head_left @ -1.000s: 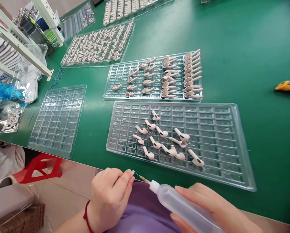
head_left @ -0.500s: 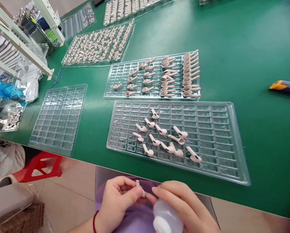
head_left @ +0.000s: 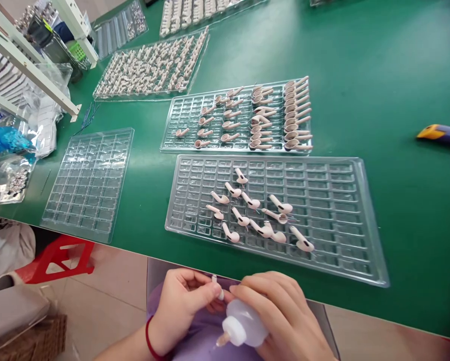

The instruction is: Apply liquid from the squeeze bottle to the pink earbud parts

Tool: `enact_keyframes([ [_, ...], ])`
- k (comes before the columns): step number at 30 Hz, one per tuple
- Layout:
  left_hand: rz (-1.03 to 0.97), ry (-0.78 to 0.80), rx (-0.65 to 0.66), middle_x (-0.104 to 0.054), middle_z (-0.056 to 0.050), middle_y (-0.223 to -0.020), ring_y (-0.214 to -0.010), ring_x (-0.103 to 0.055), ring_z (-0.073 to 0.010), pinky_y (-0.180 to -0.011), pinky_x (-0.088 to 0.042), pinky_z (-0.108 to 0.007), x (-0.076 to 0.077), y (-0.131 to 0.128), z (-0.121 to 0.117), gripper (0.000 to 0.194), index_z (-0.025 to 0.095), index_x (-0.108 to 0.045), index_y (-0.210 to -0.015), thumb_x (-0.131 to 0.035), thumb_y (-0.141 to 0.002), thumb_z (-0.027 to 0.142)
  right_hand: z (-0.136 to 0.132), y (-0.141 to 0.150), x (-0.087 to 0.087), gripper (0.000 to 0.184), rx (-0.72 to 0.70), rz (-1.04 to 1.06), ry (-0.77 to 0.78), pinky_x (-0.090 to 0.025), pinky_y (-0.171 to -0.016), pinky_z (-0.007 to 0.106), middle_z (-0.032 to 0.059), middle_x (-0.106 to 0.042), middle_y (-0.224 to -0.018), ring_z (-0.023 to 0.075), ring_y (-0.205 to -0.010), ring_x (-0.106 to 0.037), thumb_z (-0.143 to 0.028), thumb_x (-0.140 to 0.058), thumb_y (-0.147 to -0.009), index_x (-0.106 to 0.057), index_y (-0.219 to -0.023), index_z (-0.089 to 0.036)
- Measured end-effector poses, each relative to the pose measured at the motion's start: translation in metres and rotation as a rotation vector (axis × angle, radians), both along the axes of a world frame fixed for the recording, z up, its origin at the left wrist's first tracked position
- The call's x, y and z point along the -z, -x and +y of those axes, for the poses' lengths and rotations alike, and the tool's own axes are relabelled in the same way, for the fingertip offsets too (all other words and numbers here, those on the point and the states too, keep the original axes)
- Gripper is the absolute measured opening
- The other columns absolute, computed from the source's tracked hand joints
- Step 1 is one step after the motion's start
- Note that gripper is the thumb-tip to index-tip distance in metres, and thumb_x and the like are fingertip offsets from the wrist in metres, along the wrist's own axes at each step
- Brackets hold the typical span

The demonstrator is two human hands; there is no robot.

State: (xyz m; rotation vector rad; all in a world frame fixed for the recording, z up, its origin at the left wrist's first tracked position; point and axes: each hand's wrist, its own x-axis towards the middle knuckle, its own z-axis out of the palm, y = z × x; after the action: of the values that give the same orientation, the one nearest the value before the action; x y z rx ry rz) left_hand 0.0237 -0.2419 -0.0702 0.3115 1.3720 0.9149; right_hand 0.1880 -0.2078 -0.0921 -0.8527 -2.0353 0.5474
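Observation:
Between thumb and fingers my left hand pinches a white earbud shell, its stem pointing up. My right hand is wrapped round a translucent squeeze bottle with a white cap and a narrow tip that points down and left. My right fingertips come close to the earbud shell; whether they touch it I cannot tell. Both hands are over my lap, in front of the table edge. On the table just beyond lies a clear compartment tray with several white earbud shells scattered on it, thin wires showing on some.
Behind it a second tray holds earbud halves in rows. Fuller trays stand farther back. A clear tray lies left, near a white metal frame and bags. A purple-and-yellow tool lies right. A red stool is below left.
My right hand has tilted the squeeze bottle, so its cap and tip now point left and downward. My left hand keeps its pinch on the earbud shell, nearly in place.

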Motion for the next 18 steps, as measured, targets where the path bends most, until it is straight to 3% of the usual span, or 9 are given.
enact_keyframes([
  [8, -0.003, -0.021, 0.026, -0.073, -0.006, -0.061, -0.049, -0.058, -0.0104, -0.052, -0.047, -0.02, 0.0016, 0.003, 0.0022, 0.021, 0.013, -0.077, -0.065, -0.084, -0.069, 0.033, 0.0007, 0.0023, -0.002, 0.018, 0.012, -0.027, -0.012, -0.043, -0.074, 0.035, 0.0064, -0.062, -0.084, 0.0184, -0.079, -0.054, -0.004, -0.053, -0.084, -0.059, -0.096, -0.016],
  [18, -0.031, -0.03, -0.035, -0.073, -0.005, -0.06, -0.05, -0.058, -0.01, -0.053, -0.046, -0.02, 0.0027, 0.0001, 0.0026, 0.018, 0.013, -0.077, -0.063, -0.085, -0.067, 0.029, -0.0002, 0.0029, -0.0018, 0.019, 0.016, -0.041, -0.026, -0.042, -0.075, 0.037, 0.007, -0.06, -0.086, 0.0193, -0.081, -0.052, -0.004, -0.053, -0.083, -0.06, -0.096, -0.015],
])
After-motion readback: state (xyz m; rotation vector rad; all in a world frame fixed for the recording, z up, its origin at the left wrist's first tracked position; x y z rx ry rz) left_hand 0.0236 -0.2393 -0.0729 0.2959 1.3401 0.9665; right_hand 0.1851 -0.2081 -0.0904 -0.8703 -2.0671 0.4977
